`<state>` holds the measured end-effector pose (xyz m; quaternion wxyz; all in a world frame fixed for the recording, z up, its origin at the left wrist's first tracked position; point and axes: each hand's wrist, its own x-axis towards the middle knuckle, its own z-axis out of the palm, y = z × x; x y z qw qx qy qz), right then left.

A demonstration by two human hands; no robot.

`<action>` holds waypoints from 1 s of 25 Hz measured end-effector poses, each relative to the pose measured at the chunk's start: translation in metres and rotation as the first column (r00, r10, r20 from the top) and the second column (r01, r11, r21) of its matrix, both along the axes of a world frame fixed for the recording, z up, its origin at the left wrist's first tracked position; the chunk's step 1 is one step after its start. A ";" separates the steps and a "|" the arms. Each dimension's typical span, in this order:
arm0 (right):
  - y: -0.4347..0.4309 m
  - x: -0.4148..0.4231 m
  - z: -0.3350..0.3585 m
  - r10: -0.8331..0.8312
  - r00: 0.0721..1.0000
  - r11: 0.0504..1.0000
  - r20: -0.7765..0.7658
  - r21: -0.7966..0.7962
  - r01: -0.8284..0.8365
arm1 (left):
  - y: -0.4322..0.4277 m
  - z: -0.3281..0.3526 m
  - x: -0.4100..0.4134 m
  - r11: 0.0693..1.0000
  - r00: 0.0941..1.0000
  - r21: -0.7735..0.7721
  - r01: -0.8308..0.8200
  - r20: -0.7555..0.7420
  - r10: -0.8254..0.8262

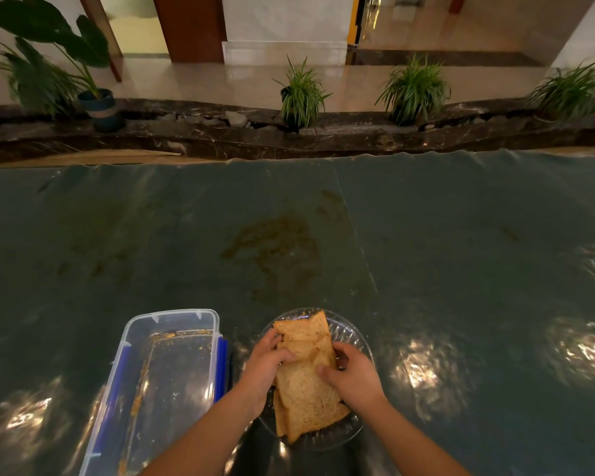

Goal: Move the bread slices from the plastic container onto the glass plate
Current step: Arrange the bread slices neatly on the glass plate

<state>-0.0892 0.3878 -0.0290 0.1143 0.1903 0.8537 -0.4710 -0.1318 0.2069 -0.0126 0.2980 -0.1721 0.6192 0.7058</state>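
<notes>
Several brown bread slices (pixel 306 396) lie overlapping on the round glass plate (pixel 352 333) near the table's front edge. My left hand (pixel 263 367) grips the left edges of the slices, thumb on top. On the right side my right hand (pixel 352 372) holds the same pile, fingers curled over it. To the left of the plate stands the clear plastic container (pixel 172 379) with blue side clips; it holds only crumbs and no slices.
The table (pixel 461 252) is covered in dark green shiny plastic with brownish stains in the middle. Beyond its far edge runs a dark stone ledge (pixel 220 139) with potted plants (pixel 301 94).
</notes>
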 end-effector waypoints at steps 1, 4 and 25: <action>-0.001 0.000 0.000 -0.008 1.000 1.000 -0.005 0.006 0.008 | -0.001 0.002 -0.001 1.000 1.000 0.000 0.006 -0.001 -0.006; 0.000 0.003 -0.001 -0.002 1.000 1.000 -0.004 0.024 0.002 | -0.006 0.005 0.001 0.999 1.000 -0.035 0.021 -0.009 -0.021; -0.005 0.045 0.006 -0.029 0.999 0.991 0.017 -0.133 0.031 | -0.011 0.002 0.056 0.994 0.987 -0.046 -0.097 0.128 0.102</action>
